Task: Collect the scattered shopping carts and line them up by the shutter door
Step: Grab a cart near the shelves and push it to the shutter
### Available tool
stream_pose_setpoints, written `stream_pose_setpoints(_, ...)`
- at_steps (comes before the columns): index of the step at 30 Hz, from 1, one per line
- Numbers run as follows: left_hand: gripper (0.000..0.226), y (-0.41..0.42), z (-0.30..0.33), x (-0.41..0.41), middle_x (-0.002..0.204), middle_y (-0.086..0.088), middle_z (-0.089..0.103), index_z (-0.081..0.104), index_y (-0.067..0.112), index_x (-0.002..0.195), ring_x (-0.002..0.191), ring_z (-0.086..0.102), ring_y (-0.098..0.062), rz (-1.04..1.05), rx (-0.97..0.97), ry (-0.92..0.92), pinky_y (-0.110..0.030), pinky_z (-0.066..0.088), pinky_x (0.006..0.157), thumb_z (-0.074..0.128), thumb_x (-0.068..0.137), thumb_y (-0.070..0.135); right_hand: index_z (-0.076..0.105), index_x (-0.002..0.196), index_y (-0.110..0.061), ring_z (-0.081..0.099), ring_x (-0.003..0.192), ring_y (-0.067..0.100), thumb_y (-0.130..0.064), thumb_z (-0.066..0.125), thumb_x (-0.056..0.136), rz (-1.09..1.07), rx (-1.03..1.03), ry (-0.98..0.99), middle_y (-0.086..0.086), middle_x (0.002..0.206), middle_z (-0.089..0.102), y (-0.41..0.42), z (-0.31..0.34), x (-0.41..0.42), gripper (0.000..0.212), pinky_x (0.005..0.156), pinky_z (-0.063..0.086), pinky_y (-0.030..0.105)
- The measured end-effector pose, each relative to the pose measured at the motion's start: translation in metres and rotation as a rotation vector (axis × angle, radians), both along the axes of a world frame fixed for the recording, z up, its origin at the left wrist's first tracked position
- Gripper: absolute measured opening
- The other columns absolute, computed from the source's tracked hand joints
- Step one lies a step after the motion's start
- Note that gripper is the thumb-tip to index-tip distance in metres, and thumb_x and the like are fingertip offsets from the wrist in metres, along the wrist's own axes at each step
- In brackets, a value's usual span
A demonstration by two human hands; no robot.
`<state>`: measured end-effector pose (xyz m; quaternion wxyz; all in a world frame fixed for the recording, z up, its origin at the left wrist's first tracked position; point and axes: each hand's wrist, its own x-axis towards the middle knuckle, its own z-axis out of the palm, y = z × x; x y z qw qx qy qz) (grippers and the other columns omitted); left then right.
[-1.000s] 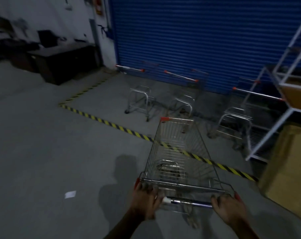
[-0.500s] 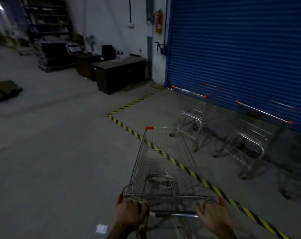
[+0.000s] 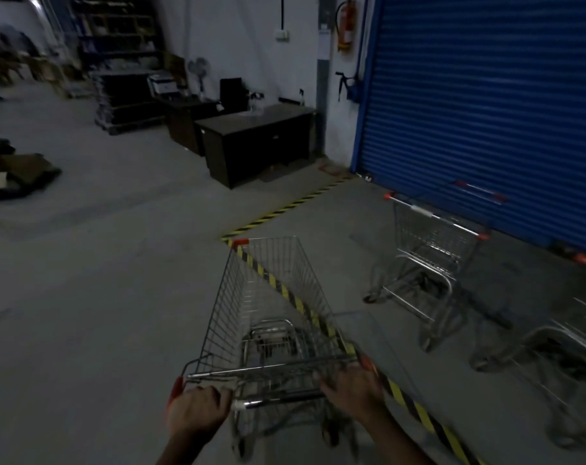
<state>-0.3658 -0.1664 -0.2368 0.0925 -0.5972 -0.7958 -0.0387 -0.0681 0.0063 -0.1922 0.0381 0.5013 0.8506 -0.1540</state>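
Cart [image 3: 271, 317] swung left since 1s ago; L hand [image 3: 197, 412] & R hand [image 3: 352, 385] fingers wrapped round handle [image 3: 278, 397], heading to row's left end by shutter door [image 3: 486, 112]

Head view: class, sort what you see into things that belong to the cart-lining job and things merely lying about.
Job: pushed cart, parked cart, shutter, hands.
Lying about: desk, extinguisher, fan, cardboard.

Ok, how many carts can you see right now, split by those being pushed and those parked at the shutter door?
Cart being pushed, both hands on its handle: 1
Carts parked by the blue shutter door: 2, one in full view, one blurred and cut off at the right edge
Total: 3
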Motion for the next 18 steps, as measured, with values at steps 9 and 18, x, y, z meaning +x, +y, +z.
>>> stream_pose_setpoints(9, 0.032, 0.259, -0.01, -0.18, 0.043, 0.005, 0.039, 0.05, 0.025, 0.064, 0.042, 0.05, -0.022, 0.039, 0.011, -0.135, -0.057, 0.046, 0.098, 0.032, 0.09, 0.028, 0.073, 0.074, -0.019, 0.068, 0.082, 0.014, -0.078, -0.032, 0.077, -0.033, 0.262, -0.144, -0.001, 0.073, 0.071, 0.239, -0.033, -0.159, 0.121, 0.121, 0.01, 0.041)
stream_pose_setpoints(18, 0.043, 0.528, 0.01, -0.262, 0.065, -0.02, 0.067, 0.079, 0.009, 0.093, 0.079, 0.066, -0.049, -0.109, -0.319, -0.241, -0.056, 0.045, 0.074, 0.041, 0.081, 0.024, 0.075, 0.089, -0.029, 0.066, 0.102, 0.021, -0.076, 0.038, 0.101, -0.223, 0.327, 0.012, -0.003, 0.091, 0.073, 0.432, -0.064, -0.224, 0.061, 0.122, 0.033, 0.051)
